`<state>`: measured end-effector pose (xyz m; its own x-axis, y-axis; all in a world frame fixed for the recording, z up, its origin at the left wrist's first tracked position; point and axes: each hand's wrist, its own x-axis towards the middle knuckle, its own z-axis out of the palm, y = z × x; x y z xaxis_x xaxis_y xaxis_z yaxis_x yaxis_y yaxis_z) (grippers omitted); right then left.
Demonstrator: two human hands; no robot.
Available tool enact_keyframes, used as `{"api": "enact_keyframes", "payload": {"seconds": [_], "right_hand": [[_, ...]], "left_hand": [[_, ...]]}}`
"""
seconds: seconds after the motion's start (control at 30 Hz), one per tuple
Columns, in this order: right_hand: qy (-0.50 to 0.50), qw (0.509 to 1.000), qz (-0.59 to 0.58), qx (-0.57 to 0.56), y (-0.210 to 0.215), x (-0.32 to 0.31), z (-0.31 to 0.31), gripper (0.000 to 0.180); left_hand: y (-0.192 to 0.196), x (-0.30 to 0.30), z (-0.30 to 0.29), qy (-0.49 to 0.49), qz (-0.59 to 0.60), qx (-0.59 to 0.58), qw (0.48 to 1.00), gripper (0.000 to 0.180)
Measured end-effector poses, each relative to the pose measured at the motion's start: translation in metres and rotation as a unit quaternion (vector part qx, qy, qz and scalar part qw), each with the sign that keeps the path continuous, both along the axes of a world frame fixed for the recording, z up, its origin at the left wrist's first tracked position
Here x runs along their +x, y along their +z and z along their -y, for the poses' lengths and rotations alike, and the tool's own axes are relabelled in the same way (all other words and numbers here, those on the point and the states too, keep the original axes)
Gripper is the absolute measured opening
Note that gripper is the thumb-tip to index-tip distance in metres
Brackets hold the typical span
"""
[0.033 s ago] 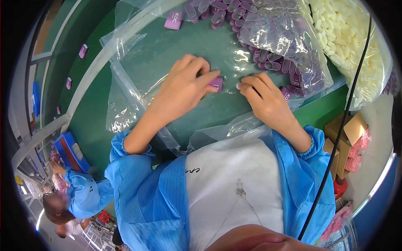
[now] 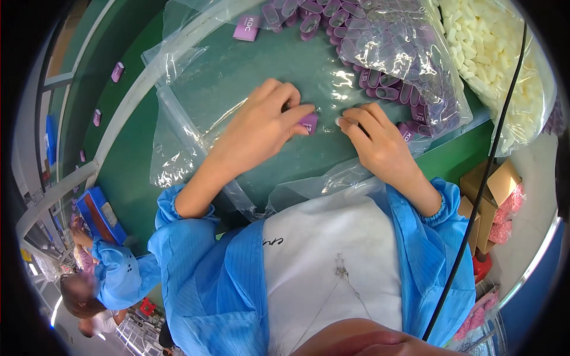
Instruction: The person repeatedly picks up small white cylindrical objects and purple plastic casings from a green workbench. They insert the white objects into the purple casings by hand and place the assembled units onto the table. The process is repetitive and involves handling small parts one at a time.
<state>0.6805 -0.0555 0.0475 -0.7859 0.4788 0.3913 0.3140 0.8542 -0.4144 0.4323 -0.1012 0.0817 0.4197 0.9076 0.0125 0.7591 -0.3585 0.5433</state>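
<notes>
My left hand point(image 2: 267, 121) is closed, pinching a short purple sleeve point(image 2: 308, 123) with pale lettering between thumb and forefinger. Facing it across a small gap, my right hand point(image 2: 374, 139) has its fingers curled together. A small whitish spot shows at its fingertips; whether that is a nail or a small piece I cannot tell. Both hands are over a clear plastic sheet point(image 2: 237, 77) on the green table point(image 2: 127, 160). Beyond my right hand, many hollow oval purple sleeves point(image 2: 386, 93) are heaped, partly under a clear bag point(image 2: 409, 56).
A bag of cream-coloured pieces point(image 2: 475, 53) stands at the far right. One purple sleeve point(image 2: 246, 28) lies apart at the back. A pale curved rail point(image 2: 122, 121) runs at left, with a blue tray point(image 2: 101, 216) and a co-worker's sleeve point(image 2: 127, 276). A black cable point(image 2: 504, 113) hangs at right.
My left hand and the purple sleeve in it have shifted very slightly to the right. My right hand stays in place.
</notes>
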Motion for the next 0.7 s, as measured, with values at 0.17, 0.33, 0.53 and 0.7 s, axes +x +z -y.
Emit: {"api": "enact_keyframes", "payload": {"seconds": [0.17, 0.33, 0.53, 0.7], "right_hand": [[-0.005, 0.996, -0.071, -0.050, 0.000, 0.002, -0.002, 0.024], [-0.020, 0.967, -0.225, -0.120, 0.017, -0.017, -0.004, 0.022], [0.012, 0.988, -0.151, -0.031, 0.011, -0.027, -0.004, 0.024], [0.044, 0.992, -0.117, -0.013, 0.019, -0.032, -0.009, 0.027]], "left_hand": [[-0.016, 0.006, 0.006, 0.065, 0.145, 0.055, 0.986, 0.034], [-0.044, 0.022, 0.010, 0.166, 0.247, 0.061, 0.953, 0.032], [-0.048, 0.024, 0.009, 0.148, 0.215, 0.093, 0.961, 0.031], [-0.047, 0.026, 0.012, 0.166, 0.230, 0.075, 0.956, 0.030]]}}
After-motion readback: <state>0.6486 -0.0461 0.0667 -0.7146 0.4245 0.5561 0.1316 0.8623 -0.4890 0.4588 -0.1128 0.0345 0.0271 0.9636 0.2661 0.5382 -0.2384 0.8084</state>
